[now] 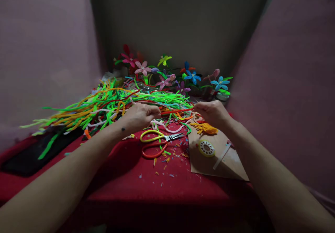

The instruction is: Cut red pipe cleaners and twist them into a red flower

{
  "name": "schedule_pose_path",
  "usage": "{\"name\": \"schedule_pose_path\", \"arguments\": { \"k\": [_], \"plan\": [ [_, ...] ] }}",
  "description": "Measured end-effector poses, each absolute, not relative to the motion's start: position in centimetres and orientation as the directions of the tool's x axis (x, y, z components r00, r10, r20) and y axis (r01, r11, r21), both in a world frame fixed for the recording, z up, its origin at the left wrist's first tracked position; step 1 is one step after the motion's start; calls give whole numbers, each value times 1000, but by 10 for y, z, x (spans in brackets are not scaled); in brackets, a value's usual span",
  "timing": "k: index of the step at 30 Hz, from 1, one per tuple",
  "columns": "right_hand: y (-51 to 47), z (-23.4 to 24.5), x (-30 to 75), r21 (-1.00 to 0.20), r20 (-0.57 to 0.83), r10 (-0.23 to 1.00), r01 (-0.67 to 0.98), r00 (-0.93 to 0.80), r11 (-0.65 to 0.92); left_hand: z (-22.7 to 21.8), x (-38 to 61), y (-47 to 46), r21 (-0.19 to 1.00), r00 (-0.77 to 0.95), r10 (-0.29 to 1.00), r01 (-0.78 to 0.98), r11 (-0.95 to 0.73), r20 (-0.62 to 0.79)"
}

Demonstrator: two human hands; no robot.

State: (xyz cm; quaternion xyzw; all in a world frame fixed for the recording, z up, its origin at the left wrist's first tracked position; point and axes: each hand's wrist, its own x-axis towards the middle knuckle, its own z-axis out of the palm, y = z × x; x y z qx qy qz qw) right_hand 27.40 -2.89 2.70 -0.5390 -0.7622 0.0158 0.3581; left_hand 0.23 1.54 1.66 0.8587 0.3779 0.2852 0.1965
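A red pipe cleaner (178, 111) is stretched nearly level between my two hands above the table. My left hand (141, 116) pinches its left end, fingers closed. At the other end, my right hand (210, 111) is closed on it too. Below lie scissors (167, 137) with one yellow and one red handle, their blades pointing right. A big heap of pipe cleaners (86, 110), mostly green and orange, spreads behind and left of my left hand. Under my right hand is a bundle of orange-yellow strands (205, 128).
A tan board (199, 165) at the right carries a yellow-rimmed round piece (206, 148) and a whitish stick (222, 156). Colourful pipe-cleaner flowers (163, 81) stand along the back wall. A dark flat object (28, 163) lies at left on the red cloth (146, 187), which has scattered fuzz clippings.
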Motion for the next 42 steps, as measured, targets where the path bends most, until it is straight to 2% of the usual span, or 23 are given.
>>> {"name": "schedule_pose_path", "arguments": {
  "k": [2, 4, 6, 8, 10, 13, 16, 18, 20, 22, 24, 26, 28, 30, 31, 36, 39, 42],
  "plan": [
    [-25, 30, 271, -663, 538, 842, 606, -22, 440, 18, 0, 15, 657, 514, 788, 469, -590, 339],
    [-22, 31, 263, -880, 468, 865, 190, 182, 436, 18, -1, 14, 801, 481, 830, 358, -479, 282],
    [-21, 28, 249, -884, 330, 907, -250, 261, 394, 18, 0, 12, 899, 453, 860, 237, -369, 234],
    [-22, 20, 231, -865, 160, 980, -461, 122, 199, 17, 4, 9, 931, 434, 872, 165, -324, 226],
    [-25, 11, 210, -865, 28, 1000, -502, 6, 27, 12, 10, 6, 915, 439, 862, 178, -361, 255],
    [-31, 2, 184, -856, 58, 998, -515, -2, 49, -1, 19, 4, 791, 482, 790, 275, -546, 378],
    [-34, 0, 178, -847, 75, 996, -523, 55, 93, -14, 22, 5, 577, 502, 714, 428, -695, 488],
    [-35, 1, 184, -854, 17, 1000, -519, 22, 26, -16, 21, 6, 488, 497, 697, 498, -717, 517],
    [-38, 1, 191, -866, -68, 995, -491, -78, -98, -16, 19, 7, 450, 495, 692, 528, -720, 525],
    [-41, -1, 196, -879, -80, 979, -450, -186, -157, -14, 18, 8, 451, 506, 691, 526, -721, 516],
    [-44, -5, 196, -906, 18, 976, -417, -217, -76, -14, 18, 9, 482, 525, 693, 499, -721, 494],
    [-44, -10, 195, -930, 165, 975, -352, -147, 105, -15, 18, 9, 508, 533, 703, 487, -710, 472],
    [-42, -15, 194, -941, 279, 960, -207, -27, 267, -17, 19, 9, 510, 534, 720, 511, -692, 443],
    [-39, -16, 196, -938, 323, 944, -111, 66, 329, -16, 19, 8, 505, 554, 728, 529, -682, 403],
    [-37, -15, 197, -935, 321, 945, -139, 71, 328, -15, 19, 7, 510, 568, 727, 526, -681, 385],
    [-30, -2, 203, -770, 223, 975, -611, 7, 180, -3, 17, 6, 664, 605, 735, 419, -620, 305],
    [-32, 4, 206, -693, 145, 988, -708, 43, 133, 3, 15, 6, 725, 640, 735, 395, -565, 224],
    [-33, 7, 212, -684, 118, 991, -719, 64, 128, 7, 12, 7, 714, 658, 736, 436, -547, 162]
  ]
}}
